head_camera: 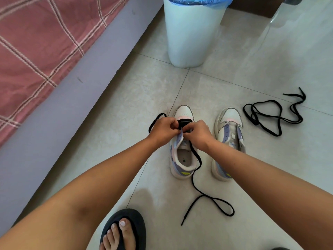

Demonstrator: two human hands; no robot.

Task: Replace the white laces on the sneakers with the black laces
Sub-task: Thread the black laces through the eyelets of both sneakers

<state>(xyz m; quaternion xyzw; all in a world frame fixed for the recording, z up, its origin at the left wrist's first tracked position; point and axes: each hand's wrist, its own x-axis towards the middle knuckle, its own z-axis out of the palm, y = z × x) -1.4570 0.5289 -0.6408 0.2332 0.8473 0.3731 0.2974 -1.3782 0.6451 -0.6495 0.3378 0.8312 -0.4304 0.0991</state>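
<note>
the left hand [164, 128] and the right hand [196, 133] meet over the front of the left sneaker [182, 143], both with fingers curled in and pinching the black lace [196, 159] close to the eyelets near the toe. exactly which holes the fingertips are working is hidden by the knuckles. one run of the lace loops out past the left hand onto the floor [234, 73]; the other runs down over the shoe's right side and trails on the tiles toward a foot in a dark sandal [126, 230], ending in a loop.

what could go wrong, as i judge it: the two ends look uneven, so pulling one side through could leave one end too short further up. the flat lace could twist in an eyelet if fed without smoothing. the long tail lies near the sandal and could get stepped on and yanked.

the sneaker is white with lilac and pink panels, its tongue lifted, only the lowest row threaded. the other sneaker [228, 139] stands just beside it with no lace, and a second black lace [270, 114] lies tangled near it. a white bin [191, 33] stands beyond, a bed [45, 42] at the left.
</note>
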